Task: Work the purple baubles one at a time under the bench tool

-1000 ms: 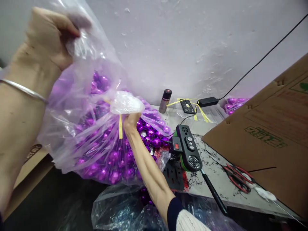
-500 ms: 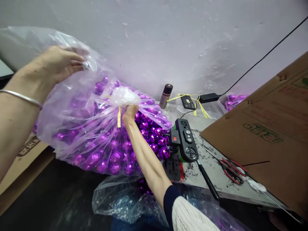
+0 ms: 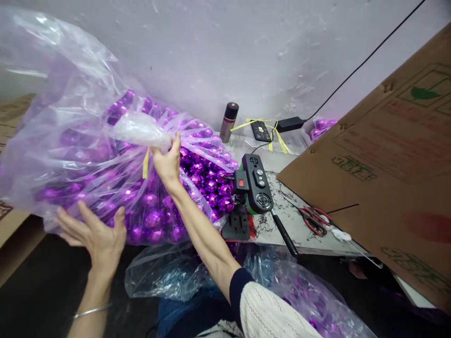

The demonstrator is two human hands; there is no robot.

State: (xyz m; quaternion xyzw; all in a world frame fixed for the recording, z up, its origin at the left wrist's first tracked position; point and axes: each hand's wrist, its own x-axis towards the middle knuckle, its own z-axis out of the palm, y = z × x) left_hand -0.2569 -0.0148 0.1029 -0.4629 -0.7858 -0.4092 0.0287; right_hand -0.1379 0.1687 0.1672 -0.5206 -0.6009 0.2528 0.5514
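A large, clear plastic bag (image 3: 31, 136) lies on its side, full of shiny purple faceted balls (image 3: 155, 218). Some balls spill from the end by the black device (image 3: 260, 183). My right hand (image 3: 168, 162) is closed on the gathered, whitish bunch of the bag's film, beside a short yellow tie (image 3: 145, 162). Low on the left, my left hand (image 3: 95, 234), with a bangle on its wrist, rests its spread fingers against the bag's lower side. The right fingertips are partly hidden behind the plastic.
On the bench (image 3: 268, 234) lie red-handled scissors (image 3: 314, 219). A spray can (image 3: 229, 122), a phone-like black item (image 3: 260, 130) and a black adapter (image 3: 291, 124) stand near the wall. A cardboard box (image 3: 380, 173) leans at the right. Another clear bag (image 3: 313, 300) of balls hangs below.
My left hand has let go of the bag's upper film and dropped to its lower side, fingers spreading. My right hand keeps its hold on the bunch. The view has shifted slightly right.
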